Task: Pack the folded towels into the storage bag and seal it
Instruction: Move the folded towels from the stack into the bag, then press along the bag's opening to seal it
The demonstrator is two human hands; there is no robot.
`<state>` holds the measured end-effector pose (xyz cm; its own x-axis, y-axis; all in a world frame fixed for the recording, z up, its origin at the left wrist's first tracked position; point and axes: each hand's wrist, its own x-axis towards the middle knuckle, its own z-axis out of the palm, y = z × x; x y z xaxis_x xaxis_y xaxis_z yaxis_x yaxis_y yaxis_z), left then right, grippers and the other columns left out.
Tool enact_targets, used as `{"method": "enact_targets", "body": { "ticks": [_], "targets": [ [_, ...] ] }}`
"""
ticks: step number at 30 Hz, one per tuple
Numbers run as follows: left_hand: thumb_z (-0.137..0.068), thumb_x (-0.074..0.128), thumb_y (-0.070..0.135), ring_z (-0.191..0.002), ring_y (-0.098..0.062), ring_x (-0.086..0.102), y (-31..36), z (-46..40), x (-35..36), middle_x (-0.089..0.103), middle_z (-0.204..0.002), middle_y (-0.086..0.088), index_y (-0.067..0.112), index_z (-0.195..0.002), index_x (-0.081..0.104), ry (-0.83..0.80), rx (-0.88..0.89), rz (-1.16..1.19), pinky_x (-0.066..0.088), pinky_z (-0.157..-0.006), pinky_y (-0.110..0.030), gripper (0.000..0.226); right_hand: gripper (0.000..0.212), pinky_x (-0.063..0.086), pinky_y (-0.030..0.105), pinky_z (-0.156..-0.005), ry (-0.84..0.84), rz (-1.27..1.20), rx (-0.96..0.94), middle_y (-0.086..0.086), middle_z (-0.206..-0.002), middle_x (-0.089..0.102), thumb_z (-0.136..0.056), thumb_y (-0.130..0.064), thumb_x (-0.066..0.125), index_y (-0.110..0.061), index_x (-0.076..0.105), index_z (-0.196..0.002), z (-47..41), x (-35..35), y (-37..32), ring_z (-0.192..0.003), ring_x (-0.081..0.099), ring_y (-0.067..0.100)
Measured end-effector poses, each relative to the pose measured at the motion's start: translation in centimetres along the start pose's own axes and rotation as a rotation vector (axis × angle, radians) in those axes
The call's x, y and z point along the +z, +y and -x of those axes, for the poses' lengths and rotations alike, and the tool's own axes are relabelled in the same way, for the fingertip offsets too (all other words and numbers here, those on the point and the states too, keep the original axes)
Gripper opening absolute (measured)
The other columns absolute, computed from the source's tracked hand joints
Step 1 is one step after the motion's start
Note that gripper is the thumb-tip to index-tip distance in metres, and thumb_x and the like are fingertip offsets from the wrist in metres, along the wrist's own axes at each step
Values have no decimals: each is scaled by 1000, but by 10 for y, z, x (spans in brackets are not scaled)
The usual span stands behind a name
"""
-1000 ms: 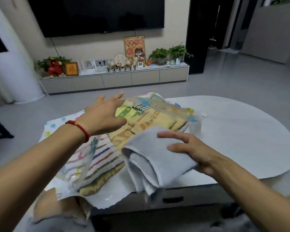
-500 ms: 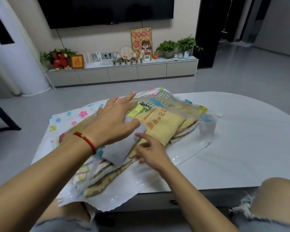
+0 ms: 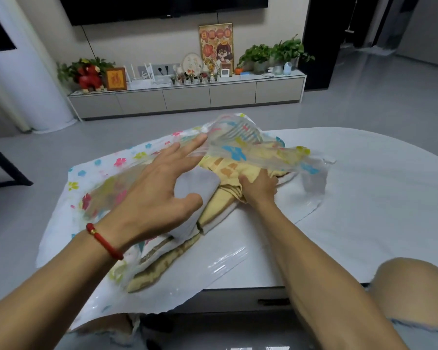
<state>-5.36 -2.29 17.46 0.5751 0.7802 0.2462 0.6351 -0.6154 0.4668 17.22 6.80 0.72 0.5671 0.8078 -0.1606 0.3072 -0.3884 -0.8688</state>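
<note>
The bag (image 3: 106, 195), clear plastic with coloured flowers, lies open-mouthed on the white table (image 3: 364, 198), with folded towels (image 3: 228, 173) stacked inside its near edge. The left hand (image 3: 159, 195), fingers spread and thumb out, lifts the bag's upper sheet over a grey towel (image 3: 200, 183). The right hand (image 3: 259, 188) reaches into the mouth with fingers curled on the yellow towel; whether it grips or only pushes cannot be told.
</note>
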Motion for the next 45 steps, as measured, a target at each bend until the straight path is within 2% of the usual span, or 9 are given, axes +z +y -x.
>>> {"method": "enact_targets", "body": {
  "ticks": [6,13,16,19,22,26,31,38,45],
  "targets": [
    [-63,55,29,-140,9,23,-8,-7,-6,21,-154,35,35,-146,41,-79,-11,34,24,-111,-18,85,48,48,39,-96,129,-80,-202,10,-135,53,-93,-37,60,-26,51,-138,99,-4,25,-120,57,30],
    [-64,55,26,-128,18,20,-8,-8,5,18,-141,38,41,-146,36,-110,35,68,12,-96,7,85,29,57,42,-93,-608,-72,-280,1,-110,73,-87,-11,54,-18,70,-110,197,107,-2,-102,68,22],
    [-64,55,25,-141,3,21,-11,-5,12,21,-154,25,35,-149,34,-153,36,52,14,-111,-8,87,41,53,46,-104,-724,-97,-280,5,-125,73,-87,3,54,-18,72,-117,187,96,5,-116,67,24],
    [-64,53,28,-145,-7,23,-24,0,30,27,-158,16,31,-149,37,-145,10,59,17,-114,-18,87,44,53,37,-104,-415,-21,-315,0,-120,77,-87,0,53,-30,78,-108,160,45,38,-111,69,16],
    [-66,55,30,-148,-11,17,-36,8,62,12,-144,42,44,-145,37,-126,-38,12,13,-119,-46,82,34,43,35,-108,-58,317,-420,6,-132,69,-93,-12,57,-17,74,-122,115,-15,68,-125,61,22],
    [-69,49,37,-148,-9,-5,-49,21,121,8,-153,40,56,-144,27,-85,-91,-95,-10,-106,-77,80,49,18,51,-125,-103,798,-387,5,-163,35,-107,-35,37,-24,43,-154,83,-56,94,-152,27,23],
    [-71,50,40,-151,-15,10,-72,24,157,36,-151,24,53,-138,41,-22,-163,-32,-12,-105,-77,69,53,19,47,-125,-95,915,-427,10,-168,27,-109,-30,26,-20,29,-161,104,-54,102,-154,23,27],
    [-68,51,37,-144,-32,32,-117,4,131,22,-162,-3,43,-125,63,-145,-128,-100,-15,-109,-71,58,63,24,48,-120,-121,1063,-352,19,-170,18,-108,-37,26,-13,16,-165,161,-35,95,-155,22,32],
    [-74,52,29,-139,-32,42,-117,41,122,60,-137,-3,29,-112,74,-168,98,-339,6,-106,-78,44,38,45,40,-102,-462,881,-554,8,-133,62,-103,-35,50,-15,60,-134,164,-102,74,-126,55,31]
  ]
}}
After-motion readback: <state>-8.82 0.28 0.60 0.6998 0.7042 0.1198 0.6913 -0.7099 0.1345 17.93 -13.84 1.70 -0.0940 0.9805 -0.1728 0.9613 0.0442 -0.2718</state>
